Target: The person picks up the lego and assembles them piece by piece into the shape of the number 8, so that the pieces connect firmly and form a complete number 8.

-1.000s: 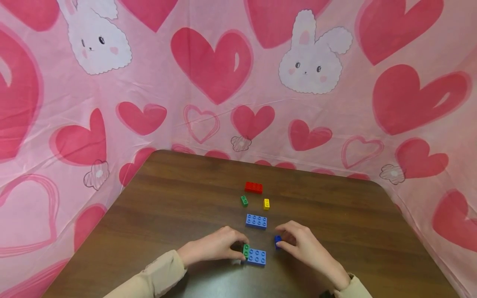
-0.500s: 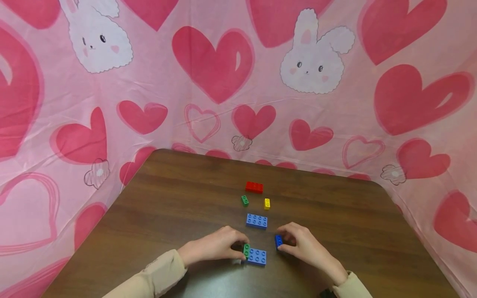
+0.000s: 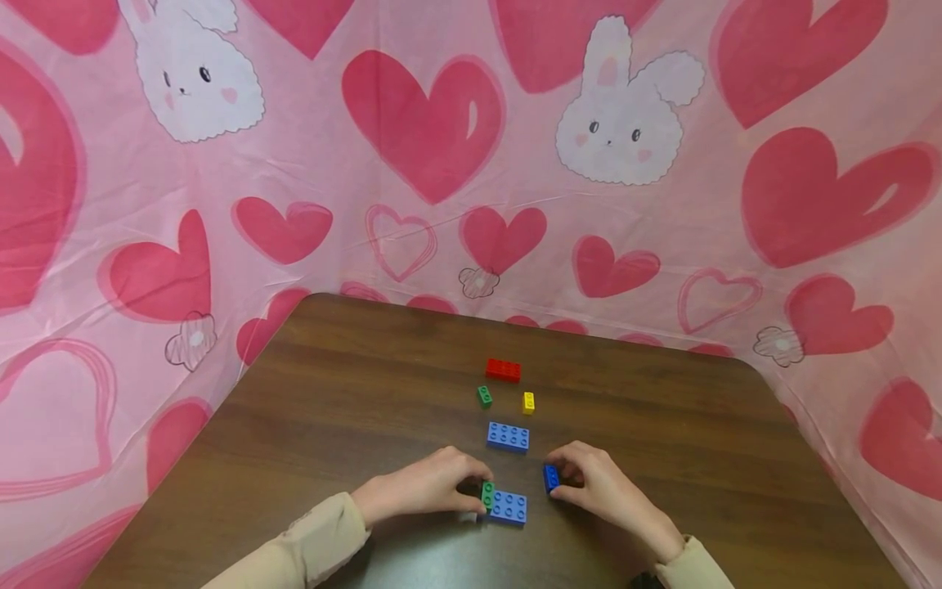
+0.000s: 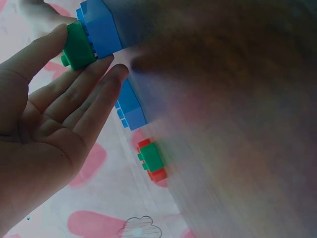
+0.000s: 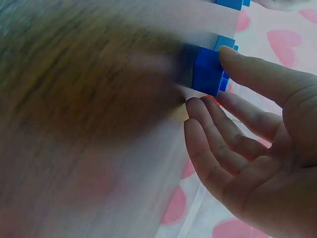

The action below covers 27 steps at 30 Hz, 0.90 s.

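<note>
Currently, our left hand [image 3: 430,484] pinches a green brick [image 3: 488,497] atop the end of a light blue brick [image 3: 509,508]. Our right hand [image 3: 607,484] grips a dark blue brick [image 3: 551,479] nearby.

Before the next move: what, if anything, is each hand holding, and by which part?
The left hand pinches a green brick, atop a light-blue brick, by its near and far ends. The right hand pinches the dark-blue brick likewise.
</note>
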{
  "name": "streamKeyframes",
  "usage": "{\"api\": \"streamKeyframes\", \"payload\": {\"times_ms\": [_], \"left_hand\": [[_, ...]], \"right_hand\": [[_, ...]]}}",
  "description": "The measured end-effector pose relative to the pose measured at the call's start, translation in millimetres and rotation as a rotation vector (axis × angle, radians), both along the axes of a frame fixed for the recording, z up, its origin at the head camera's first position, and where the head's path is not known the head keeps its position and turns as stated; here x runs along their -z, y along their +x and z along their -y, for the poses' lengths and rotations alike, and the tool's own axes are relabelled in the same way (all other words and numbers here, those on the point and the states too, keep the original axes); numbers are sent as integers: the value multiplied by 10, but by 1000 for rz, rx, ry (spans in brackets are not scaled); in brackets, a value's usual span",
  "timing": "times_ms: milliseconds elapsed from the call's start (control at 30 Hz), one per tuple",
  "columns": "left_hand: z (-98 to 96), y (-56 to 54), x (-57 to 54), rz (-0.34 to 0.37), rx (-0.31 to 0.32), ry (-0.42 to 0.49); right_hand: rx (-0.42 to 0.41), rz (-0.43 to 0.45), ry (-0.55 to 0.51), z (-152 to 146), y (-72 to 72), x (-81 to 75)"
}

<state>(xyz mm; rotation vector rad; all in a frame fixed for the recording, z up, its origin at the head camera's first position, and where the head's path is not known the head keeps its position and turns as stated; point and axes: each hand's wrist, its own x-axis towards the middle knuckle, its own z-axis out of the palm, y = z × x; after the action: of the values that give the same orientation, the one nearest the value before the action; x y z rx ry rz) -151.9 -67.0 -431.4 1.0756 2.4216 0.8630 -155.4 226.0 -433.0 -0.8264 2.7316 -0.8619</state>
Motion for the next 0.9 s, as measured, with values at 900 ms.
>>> {"api": "streamKeyframes", "payload": {"times_ms": [900], "left_hand": [[3,-6,6,13,-6,3]], "right_hand": [[11,9,45,13,-34,26]]}}
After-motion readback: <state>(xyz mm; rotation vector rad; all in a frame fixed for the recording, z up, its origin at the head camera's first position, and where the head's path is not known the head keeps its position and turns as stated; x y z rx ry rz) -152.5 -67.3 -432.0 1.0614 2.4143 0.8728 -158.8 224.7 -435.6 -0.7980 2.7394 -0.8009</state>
